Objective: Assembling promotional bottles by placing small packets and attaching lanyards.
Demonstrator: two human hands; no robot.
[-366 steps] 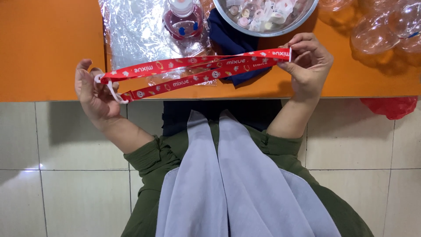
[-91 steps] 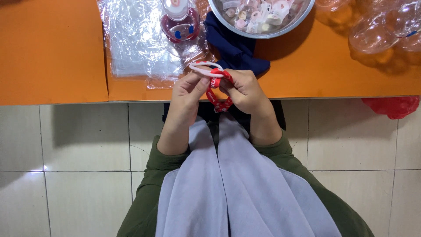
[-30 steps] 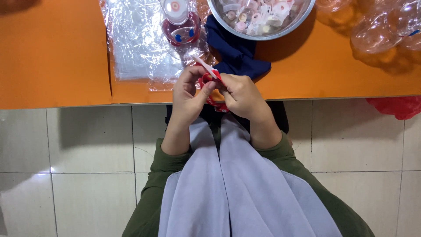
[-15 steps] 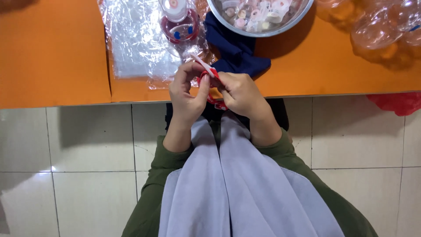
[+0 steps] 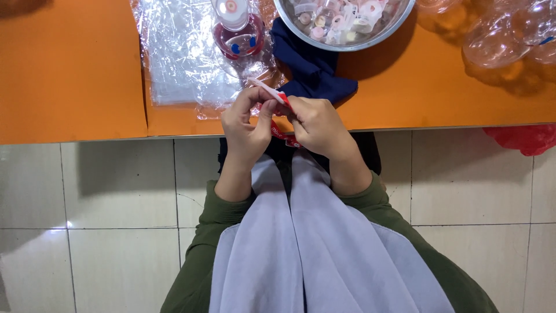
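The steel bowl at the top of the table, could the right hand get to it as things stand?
Probably yes, once freed: the right hand is busy with the red strap, but only a flat blue cloth lies between it and the steel bowl.

The scene is bright and evenly lit, with soft light that seems to come from above. The orange worktop (image 5: pixel 69 69) looks strongly saturated. A dark shadow lies on it just below the metal bowl (image 5: pixel 347 40), and softer shadows sit under the clear plastic containers (image 5: pixel 504 35). The clear plastic sheet (image 5: pixel 179 52) shows white glare in many small patches. The tiled floor (image 5: pixel 116 191) carries a small bright reflection near the left edge. Focus is sharp over most of the frame; only the left hand (image 5: pixel 246 124) and right hand (image 5: pixel 315 124) are slightly soft.
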